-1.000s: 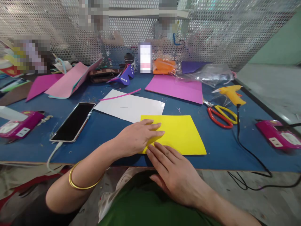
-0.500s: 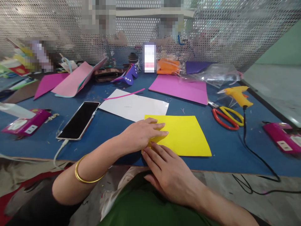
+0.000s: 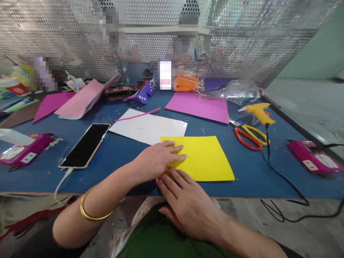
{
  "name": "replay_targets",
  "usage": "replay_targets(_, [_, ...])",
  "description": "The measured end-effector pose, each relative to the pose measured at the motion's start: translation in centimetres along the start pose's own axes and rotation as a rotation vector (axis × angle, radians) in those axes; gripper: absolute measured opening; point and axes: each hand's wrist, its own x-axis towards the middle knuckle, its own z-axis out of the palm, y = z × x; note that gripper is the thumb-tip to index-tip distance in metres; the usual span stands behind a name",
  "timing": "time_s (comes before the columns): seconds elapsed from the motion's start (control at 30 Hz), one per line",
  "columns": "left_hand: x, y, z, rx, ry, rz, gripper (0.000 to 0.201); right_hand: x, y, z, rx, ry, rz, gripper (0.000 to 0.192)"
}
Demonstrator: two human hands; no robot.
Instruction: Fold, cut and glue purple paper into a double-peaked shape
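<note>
A yellow sheet (image 3: 204, 157), foam or thick paper, lies flat near the table's front edge. My left hand (image 3: 161, 157) rests on its left end with the fingers stretched out and slightly apart. Against the sheet's lower left corner lies my right hand (image 3: 185, 200), fingers extended and close to my left hand's fingers. Both hands hide that corner. Behind them a white sheet (image 3: 150, 125) carries a thin pink strip (image 3: 142, 114) across its far part. To the right are scissors (image 3: 248, 136) with red and yellow handles, and a yellow glue gun (image 3: 259, 111).
A phone (image 3: 85, 146) on a charging cable lies left. Purple power strips (image 3: 314, 156) sit at both sides. Farther back are a pink-purple sheet (image 3: 199, 106), pink sheets (image 3: 80, 98), a purple butterfly cutout (image 3: 143, 94) and plastic bags (image 3: 233, 90). A perforated metal screen (image 3: 150, 46) stands behind.
The camera view has shifted slightly, so the table things appear a little lower and farther left. Both hands keep the same pose on the yellow sheet.
</note>
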Motion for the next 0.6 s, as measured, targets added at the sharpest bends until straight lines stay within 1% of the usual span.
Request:
replay_targets(0.1, [-0.1, 0.1, 0.1, 0.020, 0.010, 0.009, 0.045, -1.2, 0.6, 0.0, -0.055, -0.017, 0.019, 0.057])
replay_targets(0.17, [-0.2, 0.2, 0.1, 0.029, 0.016, 0.014, 0.047, -2.5, 1.3, -0.1, -0.130, 0.008, 0.068, 0.055])
replay_targets(0.3, [-0.4, 0.2, 0.3, 0.035, 0.026, 0.010, 0.060, -5.6, 3.1, -0.5, -0.269, 0.077, 0.114, 0.050])
replay_targets(0.37, [-0.4, 0.2, 0.3, 0.046, 0.028, 0.005, 0.066, -7.2, 3.8, -1.0, -0.336, 0.090, 0.146, 0.055])
replay_targets(0.47, [-0.4, 0.1, 0.4, 0.062, 0.026, 0.010, 0.069, -9.0, 4.6, -1.7, -0.404, 0.103, 0.215, 0.064])
replay_targets(0.6, [-0.3, 0.1, 0.4, 0.076, 0.022, 0.017, 0.069, -9.7, 4.7, -2.0, -0.425, 0.102, 0.238, 0.070])
